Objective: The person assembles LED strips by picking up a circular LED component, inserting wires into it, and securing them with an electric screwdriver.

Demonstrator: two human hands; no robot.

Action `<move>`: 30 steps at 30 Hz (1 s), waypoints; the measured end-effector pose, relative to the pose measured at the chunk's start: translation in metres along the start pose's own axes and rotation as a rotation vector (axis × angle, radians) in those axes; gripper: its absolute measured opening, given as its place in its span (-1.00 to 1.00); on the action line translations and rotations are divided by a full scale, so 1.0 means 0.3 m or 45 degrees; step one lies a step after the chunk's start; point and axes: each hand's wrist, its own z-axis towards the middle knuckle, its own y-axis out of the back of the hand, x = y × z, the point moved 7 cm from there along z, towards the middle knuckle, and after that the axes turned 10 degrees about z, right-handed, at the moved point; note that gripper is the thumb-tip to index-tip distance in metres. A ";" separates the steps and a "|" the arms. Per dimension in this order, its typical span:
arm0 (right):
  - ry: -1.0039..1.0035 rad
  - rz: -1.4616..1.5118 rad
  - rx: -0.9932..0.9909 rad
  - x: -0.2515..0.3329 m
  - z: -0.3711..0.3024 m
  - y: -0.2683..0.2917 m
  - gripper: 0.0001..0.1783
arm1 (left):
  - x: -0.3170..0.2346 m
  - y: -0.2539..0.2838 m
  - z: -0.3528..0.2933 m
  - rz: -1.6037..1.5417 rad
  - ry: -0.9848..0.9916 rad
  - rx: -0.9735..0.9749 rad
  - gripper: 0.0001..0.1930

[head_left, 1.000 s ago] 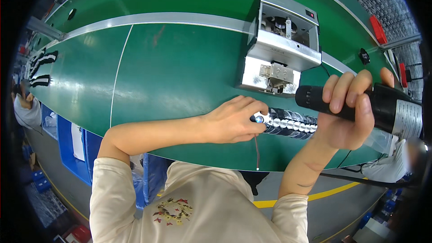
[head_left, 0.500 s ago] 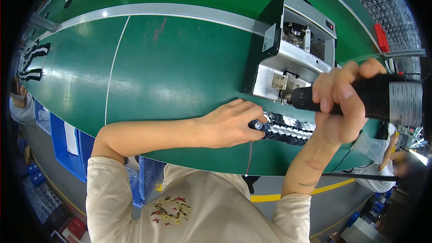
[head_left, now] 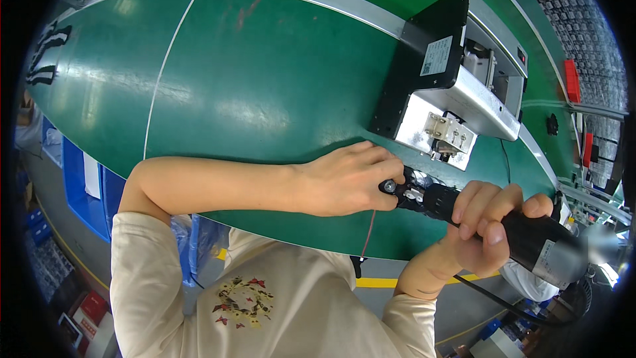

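My left hand (head_left: pixel 348 180) lies on the bench with its fingers curled round the end of a black part (head_left: pixel 389 187) that has a round metal piece in its tip. The part continues right into a black and silver section (head_left: pixel 417 182). A thin red wire (head_left: pixel 369 233) hangs from under the hand toward the bench's near edge. My right hand (head_left: pixel 493 222) is wrapped round a black electric screwdriver (head_left: pixel 540 242) with a cord at its back end. Its nose points left, over the black and silver section; whether its bit touches there is hidden.
Beyond my hands stands a black and silver screw feeder (head_left: pixel 457 86) on the green bench (head_left: pixel 265 73). Blue bins (head_left: pixel 83 189) sit below the left edge. Black and white striped pieces (head_left: pixel 46 59) lie far left. Red trays (head_left: pixel 572 81) are at the far right.
The screwdriver in my right hand has come down and toward me, from the feeder's front to the part by my left hand. The view has shifted; my left hand keeps its grip.
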 end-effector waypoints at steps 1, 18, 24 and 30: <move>0.001 0.002 -0.003 -0.003 -0.002 -0.003 -0.55 | 0.000 0.001 0.001 0.000 0.000 0.004 -0.80; -0.079 -0.173 0.118 -0.019 -0.013 -0.030 -0.55 | -0.005 0.004 -0.001 0.013 -0.014 0.008 -0.84; 0.199 -0.060 0.042 0.109 0.116 -0.023 -0.42 | -0.005 -0.027 0.005 0.012 -0.025 0.154 -0.77; 0.185 -0.182 0.018 0.045 0.167 -0.008 -0.56 | -0.004 -0.010 0.003 0.006 -0.028 0.055 -0.78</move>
